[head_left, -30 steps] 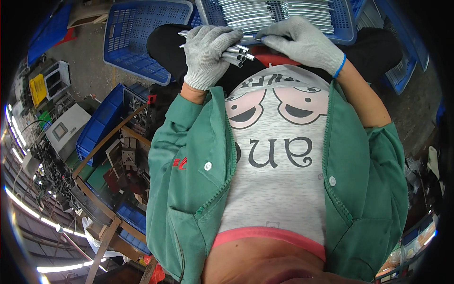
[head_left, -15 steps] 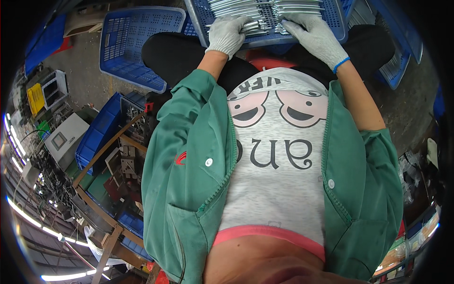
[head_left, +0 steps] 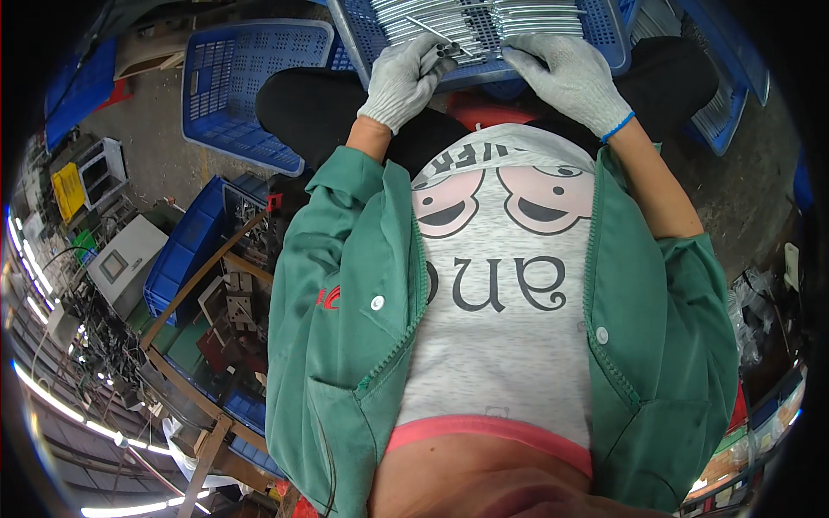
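In a white knitted glove, my left hand [head_left: 401, 85] is closed round a few thin metal tubes [head_left: 446, 50] at the near left of a blue plastic crate [head_left: 618, 53]. One tube sticks out up and left, away from the others. My right hand [head_left: 574, 82], gloved too with a blue cuff edge, is bent over the crate's near side by the right-hand row of tubes [head_left: 544, 21]. Its thumb and fingers curl together; whatever lies between them is hidden. Another row of shiny tubes [head_left: 414, 12] lies on the crate's left side.
A second blue crate [head_left: 250, 86] stands on the floor to the left. More crates with metal parts [head_left: 721, 121] are at the right. My dark-trousered knees [head_left: 315, 108] flank the crate. Low at left are a blue bin [head_left: 186, 250], a grey control box [head_left: 125, 259] and a wooden frame [head_left: 203, 324].
My left hand has drawn back slightly toward me and turned, lifting the tubes so their ends show. My right hand has shifted a little left and nearer to me.
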The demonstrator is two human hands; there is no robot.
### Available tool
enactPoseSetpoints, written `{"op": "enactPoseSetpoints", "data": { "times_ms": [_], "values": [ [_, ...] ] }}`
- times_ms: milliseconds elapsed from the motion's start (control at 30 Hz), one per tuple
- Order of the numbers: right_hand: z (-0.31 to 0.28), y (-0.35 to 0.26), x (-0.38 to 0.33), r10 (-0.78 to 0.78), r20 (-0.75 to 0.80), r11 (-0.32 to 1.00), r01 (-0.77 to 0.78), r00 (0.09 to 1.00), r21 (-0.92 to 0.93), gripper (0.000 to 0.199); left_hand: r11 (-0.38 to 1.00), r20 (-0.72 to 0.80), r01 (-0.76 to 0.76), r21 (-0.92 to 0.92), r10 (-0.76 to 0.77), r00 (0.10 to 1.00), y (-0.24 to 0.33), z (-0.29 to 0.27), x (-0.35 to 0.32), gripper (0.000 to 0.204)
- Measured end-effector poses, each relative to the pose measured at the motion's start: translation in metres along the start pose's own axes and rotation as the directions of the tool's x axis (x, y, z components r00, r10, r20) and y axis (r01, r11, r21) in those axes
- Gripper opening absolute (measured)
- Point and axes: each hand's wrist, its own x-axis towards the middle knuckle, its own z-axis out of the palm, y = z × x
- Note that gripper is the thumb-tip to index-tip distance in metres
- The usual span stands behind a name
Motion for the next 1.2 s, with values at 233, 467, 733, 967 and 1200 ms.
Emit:
{"op": "enactPoseSetpoints", "data": {
  "times_ms": [233, 467, 733, 967, 1200],
  "values": [
    [0.004, 0.003, -0.008, -0.234, -0.127, 0.972, 0.236, 0.964, 0.002, 0.035, 0.995, -0.092, -0.062, -0.082, 0.054, 0.994, -0.002, -0.001, -0.005, 0.027],
    [-0.010, -0.007, -0.007, -0.269, -0.084, 0.961, 0.274, 0.959, 0.045, 0.032, 0.997, -0.058, -0.046, -0.065, 0.042, 0.997, 0.026, -0.014, -0.007, 0.024],
    [0.019, -0.005, -0.008, -0.209, -0.039, 0.944, 0.191, 0.977, -0.270, 0.031, 0.995, -0.152, -0.091, 0.028, 0.095, 0.984, 0.030, -0.014, -0.008, 0.024],
    [0.010, -0.014, -0.006, -0.114, -0.054, 0.983, 0.105, 0.992, -0.148, 0.030, 0.964, -0.212, -0.225, 0.138, 0.251, 0.945, 0.038, -0.020, -0.005, 0.035],
    [0.004, -0.018, -0.013, -0.254, -0.028, 0.961, 0.249, 0.967, -0.122, 0.031, 0.968, -0.229, -0.210, 0.136, 0.237, 0.944, 0.036, -0.017, -0.008, 0.038]
  ]
}}
